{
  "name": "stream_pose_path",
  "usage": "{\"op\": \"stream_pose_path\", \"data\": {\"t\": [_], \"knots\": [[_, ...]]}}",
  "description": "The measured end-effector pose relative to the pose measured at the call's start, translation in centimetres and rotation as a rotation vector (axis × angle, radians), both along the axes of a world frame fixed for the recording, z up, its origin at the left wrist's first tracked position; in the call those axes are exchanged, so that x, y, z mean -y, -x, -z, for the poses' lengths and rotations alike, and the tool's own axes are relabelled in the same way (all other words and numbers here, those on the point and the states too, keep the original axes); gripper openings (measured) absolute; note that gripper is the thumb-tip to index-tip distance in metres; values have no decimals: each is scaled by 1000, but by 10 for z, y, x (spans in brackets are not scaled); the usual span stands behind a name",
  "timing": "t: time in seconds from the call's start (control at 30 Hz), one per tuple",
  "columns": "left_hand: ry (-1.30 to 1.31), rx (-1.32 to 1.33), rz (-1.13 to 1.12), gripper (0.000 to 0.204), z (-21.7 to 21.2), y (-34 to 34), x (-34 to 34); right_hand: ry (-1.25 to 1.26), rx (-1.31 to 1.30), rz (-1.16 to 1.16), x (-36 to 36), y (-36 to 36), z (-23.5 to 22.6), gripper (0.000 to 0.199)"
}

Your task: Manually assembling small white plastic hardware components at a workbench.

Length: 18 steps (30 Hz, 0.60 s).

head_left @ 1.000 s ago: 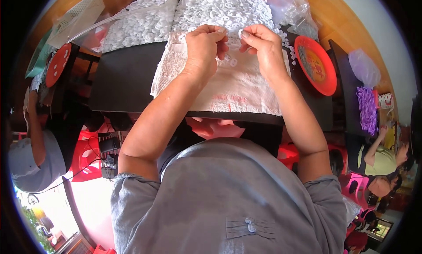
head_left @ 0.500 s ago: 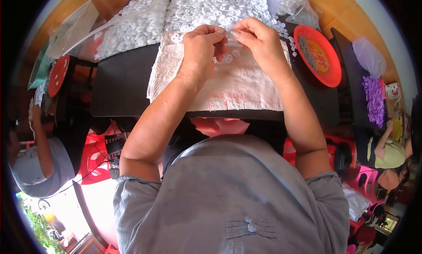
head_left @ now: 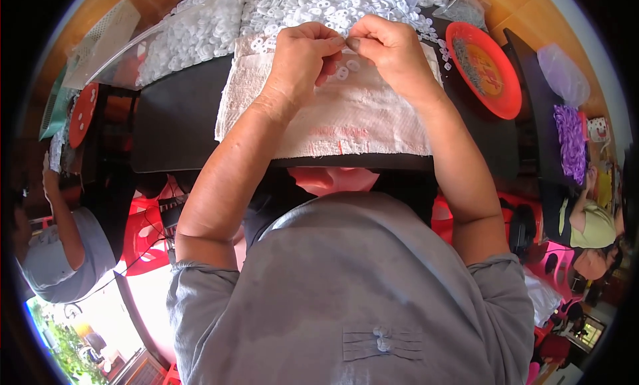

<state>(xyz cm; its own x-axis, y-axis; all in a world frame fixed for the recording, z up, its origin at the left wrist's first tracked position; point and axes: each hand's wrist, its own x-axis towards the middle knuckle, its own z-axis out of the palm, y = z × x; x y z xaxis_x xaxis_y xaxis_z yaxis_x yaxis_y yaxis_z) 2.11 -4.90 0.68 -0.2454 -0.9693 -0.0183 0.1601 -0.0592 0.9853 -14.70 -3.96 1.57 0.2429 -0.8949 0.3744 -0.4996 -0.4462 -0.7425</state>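
Above a pale cloth towel (head_left: 319, 115), my left hand (head_left: 307, 52) and my right hand (head_left: 389, 50) meet at their fingertips. Thumb and forefinger are pinched together on each. Whatever sits between the tips is too small to make out. Just under the fingers, a few white button-like plastic pieces (head_left: 343, 72) with holes lie on the towel. Past my hands spreads a large heap of the same white pieces (head_left: 319, 8). Right of my right hand is a red oval plate (head_left: 502, 98) holding a pile of small grey metal bits (head_left: 468, 65).
A clear plastic bin (head_left: 110, 75) of white pieces stands at the far left of the black table (head_left: 174, 128). Clear plastic bags (head_left: 459, 5) lie at the back right. One person (head_left: 66, 252) sits at left, others (head_left: 592, 225) at right near a purple bundle (head_left: 570, 142).
Both hands have shifted slightly up in the picture, their fingertips still together. The view has tilted a little, so the towel and table edge sit somewhat higher.
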Motion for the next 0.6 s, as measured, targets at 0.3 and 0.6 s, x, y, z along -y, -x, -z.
{"op": "stream_pose_path", "data": {"t": [0.3,0.6], "knots": [[-97,-177,-91,9,2,3,1,50,-524,177,-2,9,-1,19],[-81,-166,-75,13,1,2,-2,36,-631,159,-3,0,12,20]]}}
